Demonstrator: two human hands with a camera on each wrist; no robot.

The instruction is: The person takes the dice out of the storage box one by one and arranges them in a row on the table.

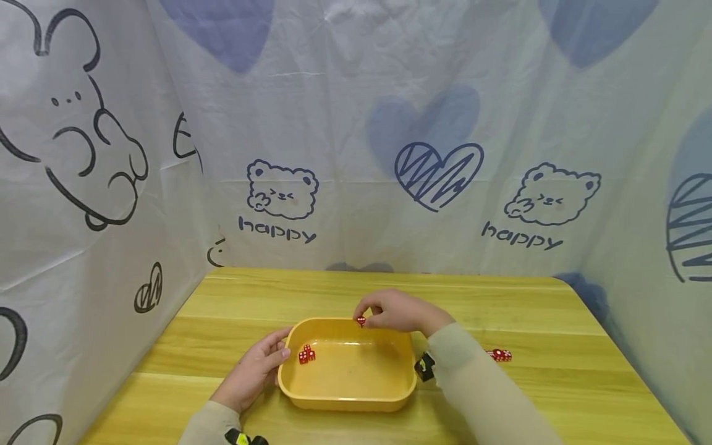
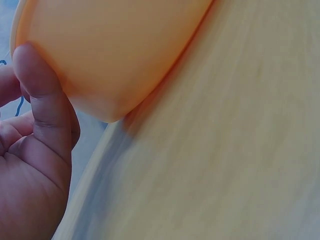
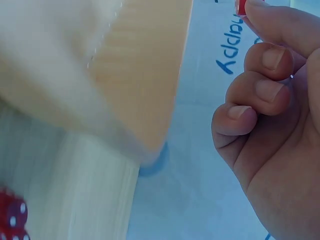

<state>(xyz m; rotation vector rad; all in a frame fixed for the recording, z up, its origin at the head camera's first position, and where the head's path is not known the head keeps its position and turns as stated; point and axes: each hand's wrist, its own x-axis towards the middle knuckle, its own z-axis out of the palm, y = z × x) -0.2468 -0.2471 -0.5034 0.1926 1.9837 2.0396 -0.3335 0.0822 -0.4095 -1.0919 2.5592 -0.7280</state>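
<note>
A yellow plastic basin (image 1: 347, 405) stands on the table, with several red dice (image 1: 306, 354) lying at the left of its floor. My left hand (image 1: 257, 369) grips the basin's left rim; in the left wrist view the thumb (image 2: 42, 85) presses on the basin wall. Over the basin's far rim, my right hand (image 1: 397, 311) pinches a red die (image 1: 361, 321) between thumb and fingertips. In the right wrist view that die (image 3: 240, 7) shows only partly at the top edge, and the other fingers are curled into the palm.
More red dice (image 1: 500, 355) lie on the wooden table (image 1: 578, 383) right of the basin, partly hidden by the right sleeve (image 1: 473, 371). A printed white curtain (image 1: 345, 235) hangs behind the table and along both sides.
</note>
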